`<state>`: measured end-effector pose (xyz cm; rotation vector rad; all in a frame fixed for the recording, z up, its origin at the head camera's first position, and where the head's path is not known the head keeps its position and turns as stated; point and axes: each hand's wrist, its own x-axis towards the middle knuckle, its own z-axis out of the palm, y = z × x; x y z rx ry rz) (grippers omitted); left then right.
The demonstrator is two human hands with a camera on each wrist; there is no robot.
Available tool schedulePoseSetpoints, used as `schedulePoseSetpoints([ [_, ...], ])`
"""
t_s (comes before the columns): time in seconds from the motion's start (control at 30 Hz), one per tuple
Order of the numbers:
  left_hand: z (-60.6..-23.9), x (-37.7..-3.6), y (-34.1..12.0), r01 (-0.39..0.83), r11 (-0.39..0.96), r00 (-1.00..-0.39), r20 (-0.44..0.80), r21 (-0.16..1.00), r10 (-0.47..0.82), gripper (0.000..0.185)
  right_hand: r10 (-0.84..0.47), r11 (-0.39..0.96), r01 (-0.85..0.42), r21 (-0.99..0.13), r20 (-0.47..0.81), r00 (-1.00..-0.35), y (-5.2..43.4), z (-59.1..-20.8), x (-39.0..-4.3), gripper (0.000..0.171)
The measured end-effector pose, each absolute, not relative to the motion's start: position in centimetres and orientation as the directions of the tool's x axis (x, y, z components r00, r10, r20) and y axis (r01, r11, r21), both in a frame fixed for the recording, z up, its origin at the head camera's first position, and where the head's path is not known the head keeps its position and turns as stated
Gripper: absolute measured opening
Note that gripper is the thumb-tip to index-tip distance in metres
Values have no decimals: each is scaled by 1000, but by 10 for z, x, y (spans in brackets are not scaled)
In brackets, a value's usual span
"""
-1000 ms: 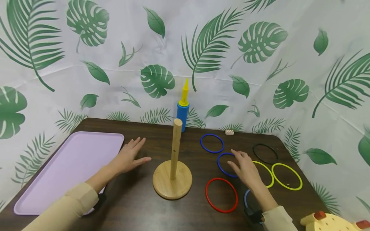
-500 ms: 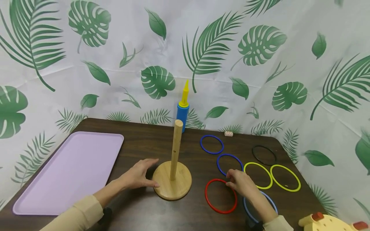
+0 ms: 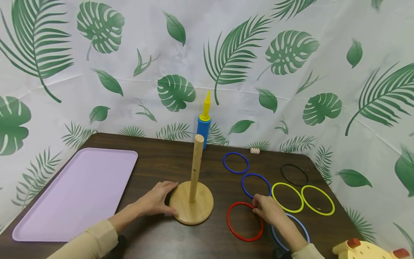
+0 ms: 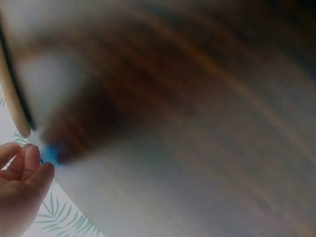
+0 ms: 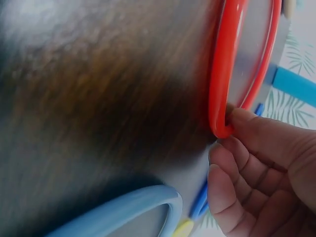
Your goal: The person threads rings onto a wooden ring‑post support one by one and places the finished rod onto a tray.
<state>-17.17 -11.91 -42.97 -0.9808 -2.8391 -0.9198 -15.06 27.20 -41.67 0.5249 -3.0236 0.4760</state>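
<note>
- Only the head view takes in the lilac tray (image 3: pixel 79 190) at the left of the frame, the black ring (image 3: pixel 293 165) right of center, and the small pale block (image 3: pixel 254 151) at the table's (image 3: pixel 152 158) back edge.
- The wooden stand (image 3: pixel 191 212) has its full round base and upright pole at the center of the head view; the left wrist view is mostly blurred, with just a pale curved rim at the upper left.
- The right wrist view, at its right side, makes plain the contact that is small in the head view: the right hand (image 5: pixel 266 173) pinches the red ring (image 5: pixel 224 69) between thumb and finger, the other fingers bent.
- The red ring is right of the stand in the head view, with 2 blue rings (image 3: pixel 235 153) above it and 2 yellow rings (image 3: pixel 284 183) farther right.
- The left hand (image 3: pixel 155 201), thumb and fingers parted widely, curves around the base's left edge.
- The light blue ring (image 5: pixel 118 210) lies at the lower left of the right wrist view.
</note>
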Motion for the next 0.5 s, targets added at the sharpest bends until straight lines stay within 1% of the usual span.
schedulePoseSetpoints([
  [0.23,-434,-171,-117,579,645,-800,199,499,566,89,-328,894,-354,-276,138,-935,271,-418,-150,25],
  [0.33,-434,-170,-116,567,654,-807,179,501,563,89,-318,885,-346,-311,139,-938,272,-417,-150,23],
  [0.5,-433,-169,-115,558,663,-812,165,499,560,86,-232,880,-264,-394,126,-964,270,-408,-152,18],
])
